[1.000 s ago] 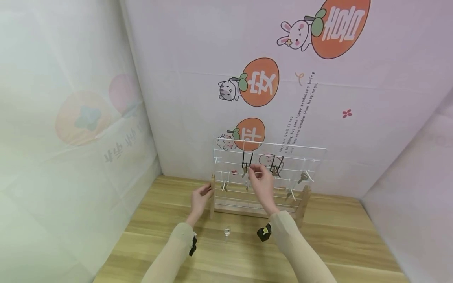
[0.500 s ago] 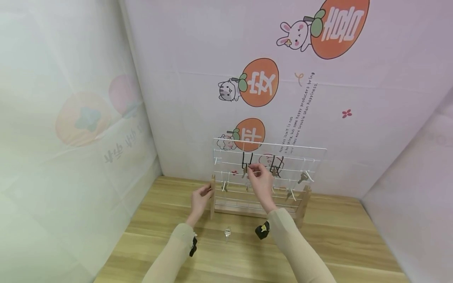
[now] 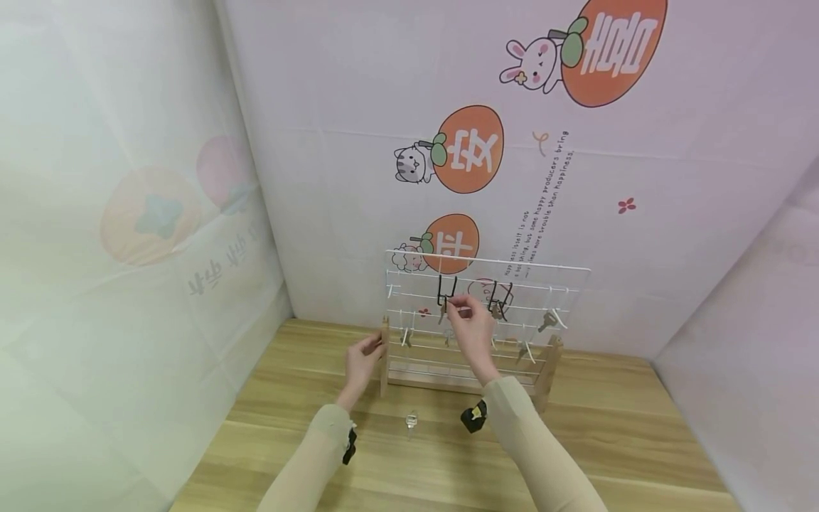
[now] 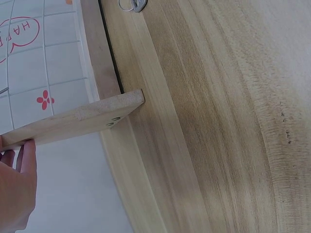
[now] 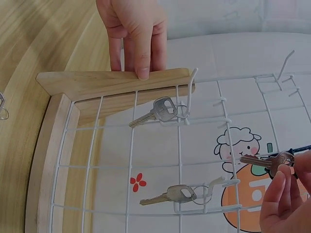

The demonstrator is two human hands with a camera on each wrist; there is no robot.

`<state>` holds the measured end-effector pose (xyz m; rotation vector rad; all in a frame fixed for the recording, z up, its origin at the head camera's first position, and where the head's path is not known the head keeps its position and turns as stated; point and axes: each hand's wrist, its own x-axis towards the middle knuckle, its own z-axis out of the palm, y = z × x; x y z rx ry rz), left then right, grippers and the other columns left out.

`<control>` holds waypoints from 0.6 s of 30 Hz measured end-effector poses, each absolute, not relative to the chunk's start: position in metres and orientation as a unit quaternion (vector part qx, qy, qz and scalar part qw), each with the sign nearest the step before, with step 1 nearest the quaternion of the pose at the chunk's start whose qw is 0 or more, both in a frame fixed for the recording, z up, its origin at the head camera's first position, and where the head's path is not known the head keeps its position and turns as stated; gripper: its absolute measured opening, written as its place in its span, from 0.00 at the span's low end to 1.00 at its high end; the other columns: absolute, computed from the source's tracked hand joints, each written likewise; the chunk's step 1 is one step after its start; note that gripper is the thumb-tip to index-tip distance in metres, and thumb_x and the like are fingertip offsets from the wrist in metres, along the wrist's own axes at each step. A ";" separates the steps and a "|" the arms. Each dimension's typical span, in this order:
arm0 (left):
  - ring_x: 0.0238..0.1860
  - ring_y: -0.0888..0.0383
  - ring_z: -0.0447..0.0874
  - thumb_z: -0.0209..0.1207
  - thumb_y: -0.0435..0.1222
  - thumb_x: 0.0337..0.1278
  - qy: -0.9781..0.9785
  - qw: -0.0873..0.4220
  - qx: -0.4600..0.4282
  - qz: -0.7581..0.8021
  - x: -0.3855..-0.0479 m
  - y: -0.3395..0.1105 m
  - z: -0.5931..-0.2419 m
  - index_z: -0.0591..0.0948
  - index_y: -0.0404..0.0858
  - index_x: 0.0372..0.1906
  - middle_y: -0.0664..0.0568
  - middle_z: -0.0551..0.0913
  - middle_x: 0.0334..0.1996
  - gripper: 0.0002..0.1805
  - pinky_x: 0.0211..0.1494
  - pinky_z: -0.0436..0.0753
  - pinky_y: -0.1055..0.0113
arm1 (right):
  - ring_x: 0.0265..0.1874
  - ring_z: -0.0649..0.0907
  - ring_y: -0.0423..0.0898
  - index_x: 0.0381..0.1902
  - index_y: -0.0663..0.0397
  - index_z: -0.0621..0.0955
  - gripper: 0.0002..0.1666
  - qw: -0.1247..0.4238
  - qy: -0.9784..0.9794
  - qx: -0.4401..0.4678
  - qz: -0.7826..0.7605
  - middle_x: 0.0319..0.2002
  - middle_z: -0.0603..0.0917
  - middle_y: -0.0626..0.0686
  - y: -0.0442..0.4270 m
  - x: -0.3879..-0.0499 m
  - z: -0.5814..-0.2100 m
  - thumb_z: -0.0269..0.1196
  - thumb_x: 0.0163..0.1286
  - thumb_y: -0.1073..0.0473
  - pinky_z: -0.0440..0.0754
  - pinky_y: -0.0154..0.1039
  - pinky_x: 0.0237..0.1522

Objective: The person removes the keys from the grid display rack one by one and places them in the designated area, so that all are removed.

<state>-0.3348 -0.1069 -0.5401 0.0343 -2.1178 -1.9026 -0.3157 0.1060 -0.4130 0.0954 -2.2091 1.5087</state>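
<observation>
Right-wrist view, lower right | your right hand (image 5: 286,208) pinches the key (image 5: 270,163), tip pointing left, near the black hook (image 3: 439,289) | your left hand (image 5: 137,36) grips the rack (image 5: 104,83)

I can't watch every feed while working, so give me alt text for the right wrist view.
The right hand pinches a key at its head end, beside a dark hook. At the top, the left hand grips the rack's wooden side post. Two other keys hang by their rings from white hooks on the wire grid.
</observation>
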 end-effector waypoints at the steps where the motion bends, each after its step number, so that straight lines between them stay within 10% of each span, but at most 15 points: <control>1: 0.54 0.40 0.85 0.64 0.27 0.58 -0.735 0.146 0.013 -0.662 -0.335 -0.107 -0.540 0.82 0.29 0.54 0.35 0.85 0.53 0.18 0.53 0.89 0.66 | 0.29 0.81 0.38 0.40 0.56 0.84 0.06 0.230 -0.804 0.034 0.547 0.40 0.87 0.56 0.106 -0.315 -0.413 0.64 0.69 0.60 0.77 0.22 0.26; 18: 0.53 0.39 0.86 0.64 0.26 0.59 -0.730 0.150 -0.001 -0.667 -0.335 -0.107 -0.542 0.81 0.26 0.54 0.32 0.84 0.53 0.18 0.51 0.90 0.67 | 0.34 0.84 0.49 0.40 0.55 0.83 0.06 0.236 -0.808 0.051 0.537 0.45 0.87 0.55 0.108 -0.310 -0.416 0.62 0.70 0.59 0.77 0.24 0.25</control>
